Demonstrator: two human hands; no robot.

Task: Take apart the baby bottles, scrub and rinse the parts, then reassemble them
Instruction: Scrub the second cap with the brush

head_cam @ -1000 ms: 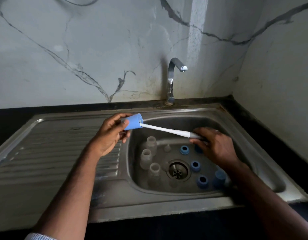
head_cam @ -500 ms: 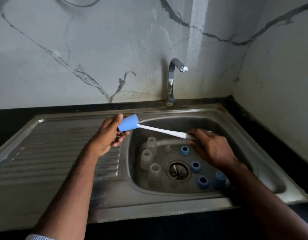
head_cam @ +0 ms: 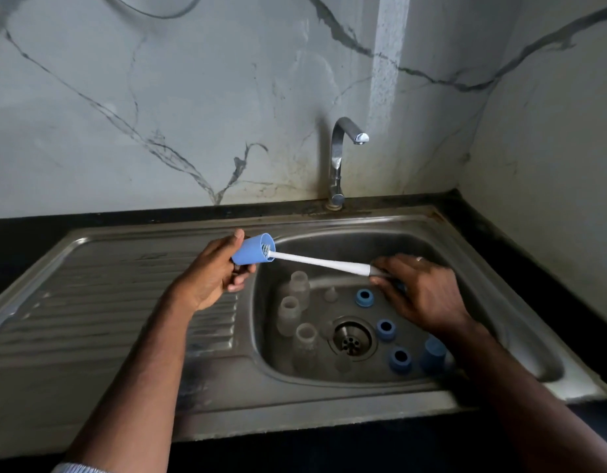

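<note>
Over the stainless steel sink (head_cam: 520, 339), the left hand (head_cam: 211, 273) curls its fingers around a light blue plastic bottle cap (head_cam: 253, 250), partly hiding its closed end. The right hand (head_cam: 423, 291) grips the white long-handled brush (head_cam: 320, 262); its grey grip vanishes under the fingers, its bristles barely visible inside the cap. Below the fingers, clear bottles (head_cam: 297, 285) look dim and blurred.

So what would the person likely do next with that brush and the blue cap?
Probably twist or slide the brush inside the blue cap. Its bristles already sit in the cap's mouth, the left hand grips the cap, the right hand holds the handle, and the tap shows no water.
</note>
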